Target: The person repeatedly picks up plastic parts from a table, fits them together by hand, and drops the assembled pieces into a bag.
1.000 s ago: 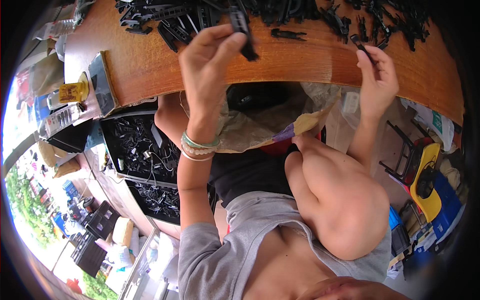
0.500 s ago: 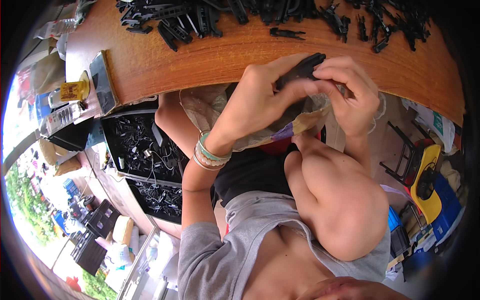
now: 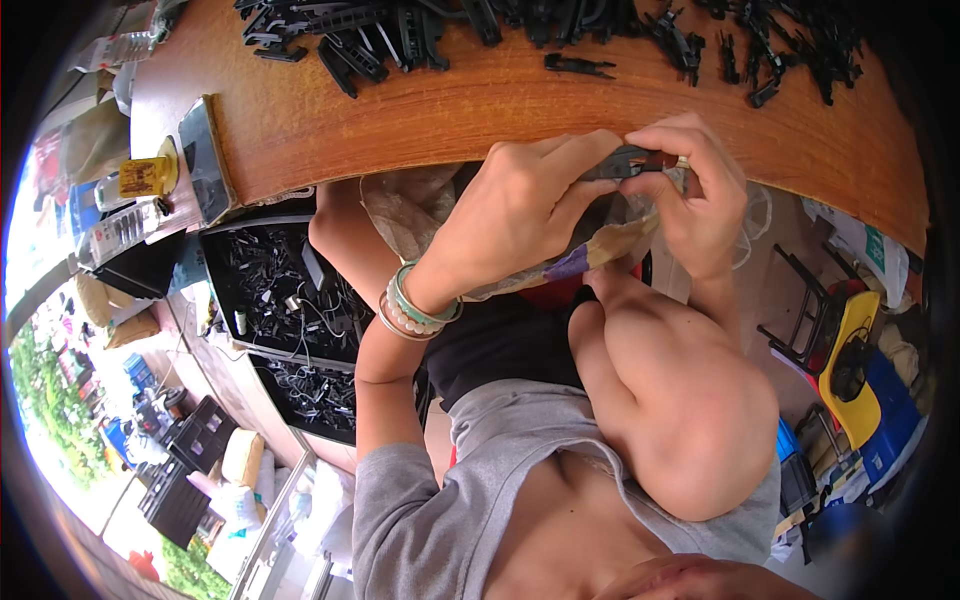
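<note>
Above my lap, just off the table's near edge, my left hand (image 3: 530,195) grips a dark grey-black plastic part (image 3: 612,164) between thumb and fingers. My right hand (image 3: 708,200) is closed at the part's right end, with its thumb below and fingers above. Between those fingers shows a small dark red thing (image 3: 658,160), touching the part; its kind is hard to tell. Much of the plastic part is hidden by my left fingers. Under both hands a crumpled translucent plastic bag (image 3: 400,205) hangs open over my lap.
Heaps of black plastic parts (image 3: 400,35) lie along the far side of the wooden table (image 3: 330,130), with one single piece (image 3: 580,66) nearer me. A dark flat case (image 3: 207,160) rests at the left. Black bins (image 3: 290,280) of small parts stand below left; a yellow stool (image 3: 850,385) is at right.
Both hands have come slightly nearer to me, and the plastic part has turned flatter. The dark red thing now shows between my right fingers.
</note>
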`<control>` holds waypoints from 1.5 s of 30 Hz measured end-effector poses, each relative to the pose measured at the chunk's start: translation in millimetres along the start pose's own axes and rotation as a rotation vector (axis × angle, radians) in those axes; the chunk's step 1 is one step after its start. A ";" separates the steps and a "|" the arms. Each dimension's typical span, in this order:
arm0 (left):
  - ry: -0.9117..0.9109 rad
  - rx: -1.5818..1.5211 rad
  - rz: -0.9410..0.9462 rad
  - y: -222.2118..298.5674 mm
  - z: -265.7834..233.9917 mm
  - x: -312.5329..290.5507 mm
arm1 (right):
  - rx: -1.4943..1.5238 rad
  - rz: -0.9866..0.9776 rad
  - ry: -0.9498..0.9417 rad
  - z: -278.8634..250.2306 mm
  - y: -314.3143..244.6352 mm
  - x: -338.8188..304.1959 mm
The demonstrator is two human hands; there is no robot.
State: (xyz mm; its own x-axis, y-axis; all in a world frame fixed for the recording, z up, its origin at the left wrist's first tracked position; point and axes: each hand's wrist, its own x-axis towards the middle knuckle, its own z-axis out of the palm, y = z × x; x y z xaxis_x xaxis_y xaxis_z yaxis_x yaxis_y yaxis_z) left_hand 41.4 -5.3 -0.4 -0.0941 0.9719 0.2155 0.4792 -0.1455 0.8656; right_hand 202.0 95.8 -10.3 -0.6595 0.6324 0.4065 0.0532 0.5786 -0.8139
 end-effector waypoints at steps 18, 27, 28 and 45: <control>0.379 0.668 -0.187 -24.3 -32.5 66.5 | -0.637 -0.173 0.087 32.1 50.3 28.5; 0.654 0.496 -0.040 -48.1 -22.6 46.1 | -0.037 -0.060 0.005 17.1 29.9 22.7; 0.648 0.488 -0.035 -46.5 -17.7 42.7 | -0.046 -0.055 0.009 13.9 28.3 23.5; 0.109 0.055 -0.002 -11.5 -2.9 3.0 | -0.154 -0.140 0.137 5.9 5.6 20.4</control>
State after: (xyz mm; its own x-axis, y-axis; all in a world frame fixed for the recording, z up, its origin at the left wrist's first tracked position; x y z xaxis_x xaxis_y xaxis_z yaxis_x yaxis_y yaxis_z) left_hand 33.1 -1.2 -8.4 -0.1878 0.9460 0.2643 0.5259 -0.1304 0.8405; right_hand 184.4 108.8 -9.0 -0.5615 0.5983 0.5716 0.0889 0.7304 -0.6772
